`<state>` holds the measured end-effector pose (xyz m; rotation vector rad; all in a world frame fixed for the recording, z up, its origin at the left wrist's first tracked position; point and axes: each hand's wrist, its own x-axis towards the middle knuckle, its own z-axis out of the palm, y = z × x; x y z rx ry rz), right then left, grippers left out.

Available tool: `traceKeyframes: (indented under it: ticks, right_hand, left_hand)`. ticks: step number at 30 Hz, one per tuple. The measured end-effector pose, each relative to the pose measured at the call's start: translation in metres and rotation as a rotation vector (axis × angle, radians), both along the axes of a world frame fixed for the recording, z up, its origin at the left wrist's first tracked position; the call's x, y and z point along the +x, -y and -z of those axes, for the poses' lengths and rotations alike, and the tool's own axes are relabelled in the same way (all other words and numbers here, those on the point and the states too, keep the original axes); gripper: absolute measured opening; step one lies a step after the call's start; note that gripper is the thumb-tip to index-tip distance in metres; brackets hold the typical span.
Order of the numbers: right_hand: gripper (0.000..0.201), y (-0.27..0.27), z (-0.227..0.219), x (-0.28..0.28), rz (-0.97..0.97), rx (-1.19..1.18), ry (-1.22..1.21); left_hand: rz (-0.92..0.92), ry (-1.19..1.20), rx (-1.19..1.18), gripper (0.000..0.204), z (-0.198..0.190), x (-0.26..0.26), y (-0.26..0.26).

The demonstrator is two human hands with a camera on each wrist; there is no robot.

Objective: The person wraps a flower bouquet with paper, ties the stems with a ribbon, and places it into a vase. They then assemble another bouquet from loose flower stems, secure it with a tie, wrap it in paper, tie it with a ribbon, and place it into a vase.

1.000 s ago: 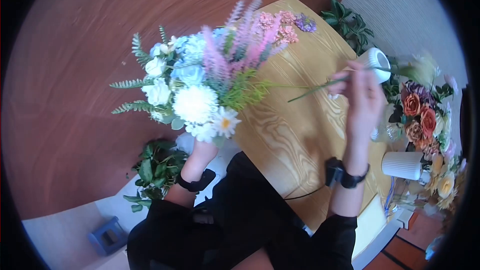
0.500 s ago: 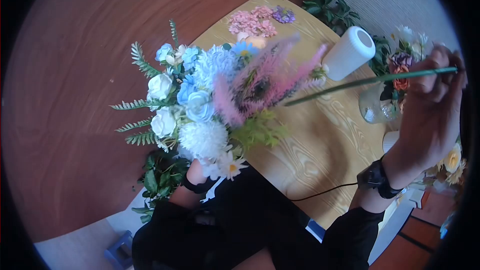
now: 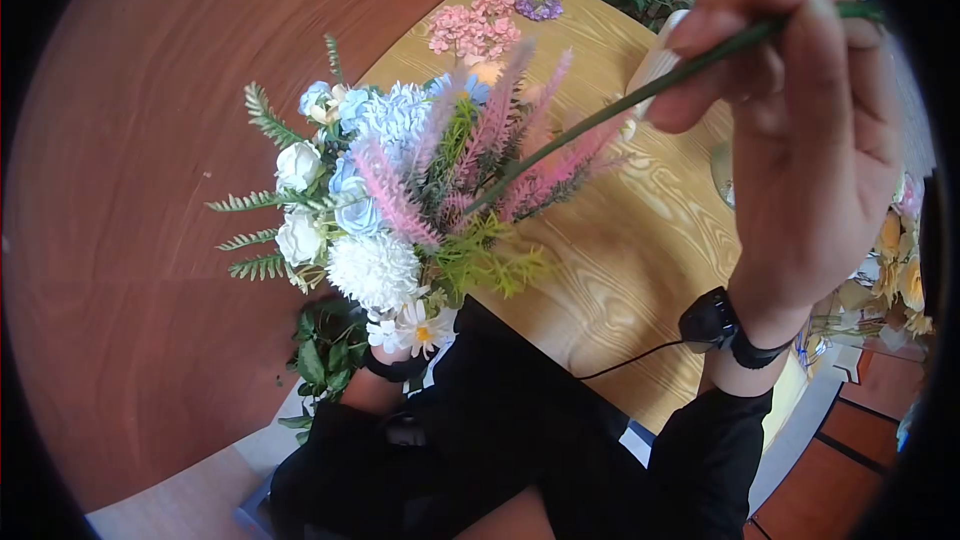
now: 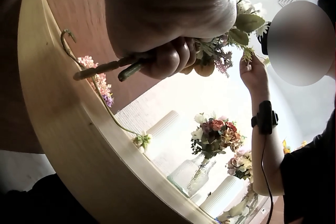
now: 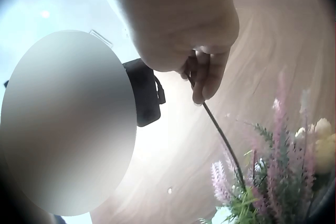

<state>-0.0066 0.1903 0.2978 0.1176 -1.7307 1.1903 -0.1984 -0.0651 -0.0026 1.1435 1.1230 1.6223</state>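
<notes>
My left hand (image 4: pixel 170 58) grips the gathered stems (image 4: pixel 107 68) of a bouquet, as the left wrist view shows; in the head view the blooms mostly cover that hand. The bouquet (image 3: pixel 372 272) holds white and blue blooms, pink feathery sprigs and fern leaves. Raised close to the head camera, my right hand (image 3: pixel 810 130) pinches a long green stem (image 3: pixel 620 108) between thumb and fingers. The stem slants down to the left, its lower end among the pink sprigs. Its upper end runs out of the head view behind the fingers.
Pink flowers (image 3: pixel 475 30) and a purple flower (image 3: pixel 540 4) lie at the wooden table's (image 3: pixel 640 280) far end. A glass vase (image 4: pixel 191 175) with a bouquet and a white ribbed vase (image 4: pixel 221 198) stand along the right side. A leafy plant (image 3: pixel 325 345) is below left.
My right hand has swung from over the table out right, then up near the head camera. The stem's lower end has come left into the bouquet, which my left hand still holds.
</notes>
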Motion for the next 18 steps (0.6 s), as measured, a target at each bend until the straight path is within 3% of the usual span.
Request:
traceKeyframes:
  ticks: [18]
  right_hand:
    - [0.024, -0.006, -0.004, -0.006, 0.137, -0.137, 0.364]
  left_hand:
    - [0.198, 0.411, -0.098, 0.041, 0.001, 0.001, -0.026]
